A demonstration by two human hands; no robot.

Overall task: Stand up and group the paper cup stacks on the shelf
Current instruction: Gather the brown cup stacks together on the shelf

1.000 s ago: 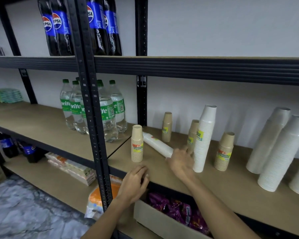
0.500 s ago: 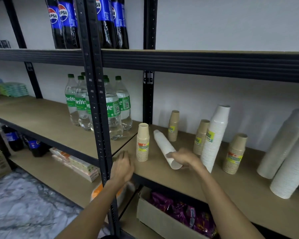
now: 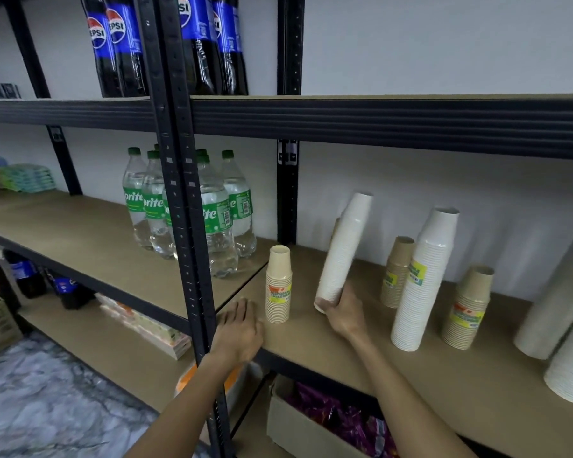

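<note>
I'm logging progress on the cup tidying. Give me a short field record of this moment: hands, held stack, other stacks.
right hand: grips the lower end of a white cup stack, tilted a little off upright
left hand: open, palm down at the shelf front edge, beside the cream cup stack
standing stacks: cream cup stack, tall white stack, brown stack behind it, another brown stack to its right
far right: more white stacks, cut by the frame edge
next bay: Sprite bottles
</note>
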